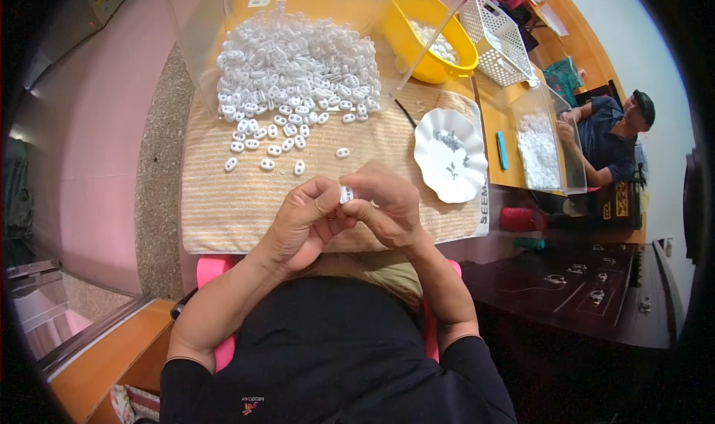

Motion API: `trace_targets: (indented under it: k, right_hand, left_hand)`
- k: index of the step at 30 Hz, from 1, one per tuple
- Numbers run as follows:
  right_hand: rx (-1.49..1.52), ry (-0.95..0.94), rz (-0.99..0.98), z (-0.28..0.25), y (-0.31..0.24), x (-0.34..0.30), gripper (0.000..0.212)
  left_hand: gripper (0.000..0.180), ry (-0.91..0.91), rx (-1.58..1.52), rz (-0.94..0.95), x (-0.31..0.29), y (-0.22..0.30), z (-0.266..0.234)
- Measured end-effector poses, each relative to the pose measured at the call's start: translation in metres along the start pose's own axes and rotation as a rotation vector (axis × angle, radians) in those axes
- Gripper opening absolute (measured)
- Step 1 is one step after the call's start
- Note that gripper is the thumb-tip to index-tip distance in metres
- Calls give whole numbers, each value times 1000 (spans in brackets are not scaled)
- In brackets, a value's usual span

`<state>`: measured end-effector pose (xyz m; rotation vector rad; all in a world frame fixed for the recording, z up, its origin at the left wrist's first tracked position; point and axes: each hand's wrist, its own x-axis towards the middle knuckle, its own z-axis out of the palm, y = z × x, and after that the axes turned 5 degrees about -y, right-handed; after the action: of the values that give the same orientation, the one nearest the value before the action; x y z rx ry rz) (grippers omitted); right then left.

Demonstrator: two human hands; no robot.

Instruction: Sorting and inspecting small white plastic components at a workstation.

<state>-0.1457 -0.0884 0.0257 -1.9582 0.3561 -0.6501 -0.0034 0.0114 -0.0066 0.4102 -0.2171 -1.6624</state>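
My left hand (309,219) and my right hand (387,203) meet above the near edge of a striped towel. Between their fingertips they pinch one small white plastic piece (346,194), with dark spots on the side facing up. Beyond them lies a heap of white oval two-hole plastic pieces (298,67), and several loose ones are scattered toward me. A single loose oval piece (342,153) rests just past my fingers. Right of my right hand is a white scalloped plate (436,178) holding small dark parts (452,150), too tiny to name.
The striped towel (223,215) covers the table. A clear plastic bin surrounds the heap. At the far right stand a yellow basin (402,33) and a white perforated basket (484,22). Farther right, a co-worker (611,130) handles white pieces beside a teal tool (502,151).
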Motion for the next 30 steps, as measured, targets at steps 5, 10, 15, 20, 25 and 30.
trace_targets:
  k: [5, 10, 15, 20, 25, 30]
  right_hand:
    - [24, 18, 1, 0, 1, -1, 26]
    - [-104, 107, -30, -12, -5, -1, 25]
    - [-129, 453, -27, -57, -14, 9, 21]
    - [-344, 737, -172, -113, -26, 38, 23]
    - [-378, 868, -259, -145, -12, 89, 20]
    - [-836, 709, 132, -198, 47, 109, 30]
  left_hand:
    - [16, -7, 0, -4, 2, 2, 0]
    - [16, -12, -51, 0, 2, 4, 0]
    - [14, -42, -36, -13, 2, 2, -4]
    - [12, -8, -4, -36, 2, 1, -2]
    - [10, 10, 4, -30, 0, 1, -3]
    - [8, 35, 18, -29, 2, 2, -3]
